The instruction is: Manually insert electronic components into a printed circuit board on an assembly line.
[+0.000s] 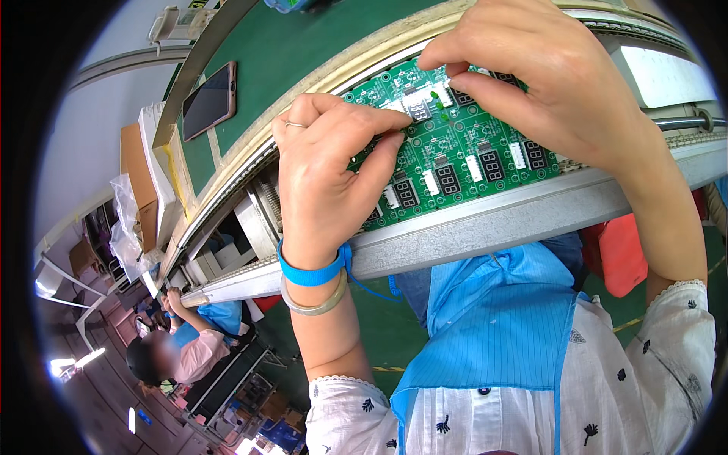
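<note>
A green circuit board panel (474, 136) lies along the rail in front of me, carrying several black digit displays (447, 180) and white connectors (431, 182). My left hand (334, 163) is over the panel's left part, thumb and index finger drawn close together beside a paler digit display (417, 108). Whatever those fingertips may hold is hidden. Over the far right part is my right hand (542, 80), its fingers curled and thumb close to them; I cannot make out anything between them. Small green components (437, 100) stand on the board between my two hands.
A metal rail (485, 220) runs along the near side of the panel. A phone (210, 101) lies on the green surface at far left. Cardboard (139, 178) and clear plastic (125, 220) are beyond. Another person (178, 353) works at lower left. A blue wrist strap (311, 273) has a cord.
</note>
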Motion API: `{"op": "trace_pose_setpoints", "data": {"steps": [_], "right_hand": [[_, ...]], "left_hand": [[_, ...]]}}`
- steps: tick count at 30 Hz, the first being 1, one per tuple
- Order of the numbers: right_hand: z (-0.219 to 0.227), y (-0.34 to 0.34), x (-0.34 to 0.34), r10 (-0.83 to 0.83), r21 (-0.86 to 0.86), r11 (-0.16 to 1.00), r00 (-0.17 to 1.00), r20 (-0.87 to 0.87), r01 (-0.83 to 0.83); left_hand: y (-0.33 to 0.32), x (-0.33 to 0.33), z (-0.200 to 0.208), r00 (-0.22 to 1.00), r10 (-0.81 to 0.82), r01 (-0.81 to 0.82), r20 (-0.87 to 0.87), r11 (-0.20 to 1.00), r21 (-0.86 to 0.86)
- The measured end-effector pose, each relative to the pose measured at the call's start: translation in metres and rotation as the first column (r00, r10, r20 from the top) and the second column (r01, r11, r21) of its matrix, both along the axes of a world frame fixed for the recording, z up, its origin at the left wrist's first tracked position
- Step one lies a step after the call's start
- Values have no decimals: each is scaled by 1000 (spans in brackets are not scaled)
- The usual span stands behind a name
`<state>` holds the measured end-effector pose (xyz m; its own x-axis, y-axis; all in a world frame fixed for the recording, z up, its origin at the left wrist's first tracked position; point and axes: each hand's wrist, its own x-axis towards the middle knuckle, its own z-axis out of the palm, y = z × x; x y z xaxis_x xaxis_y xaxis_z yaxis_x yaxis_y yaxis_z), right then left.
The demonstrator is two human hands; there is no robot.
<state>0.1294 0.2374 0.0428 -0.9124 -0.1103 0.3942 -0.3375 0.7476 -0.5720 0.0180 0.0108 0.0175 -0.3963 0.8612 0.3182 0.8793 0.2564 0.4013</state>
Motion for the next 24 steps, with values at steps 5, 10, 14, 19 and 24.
{"op": "trace_pose_setpoints", "data": {"steps": [5, 10, 14, 19, 24], "right_hand": [[-1, 0, 0, -2, 7, 1000, 1000, -10, 2], [-1, 1, 0, 3, 27, 1000, 1000, -27, -2], [-3, 2, 1, 15, 18, 1000, 999, -39, -14], [-4, 2, 2, 15, 3, 1000, 998, -55, -15], [-4, 3, 2, 29, 14, 1000, 999, -45, -28]], "left_hand": [[0, 1, 1, 1000, 1, -1, -23, 1000, -5], [1, 2, 2, 999, -6, 5, -42, 1000, -19], [1, 2, 2, 999, -13, 12, -43, 1000, -18], [2, 3, 2, 999, -15, 14, -43, 1000, -15], [2, 3, 2, 999, -4, 4, -35, 1000, -12]]}}
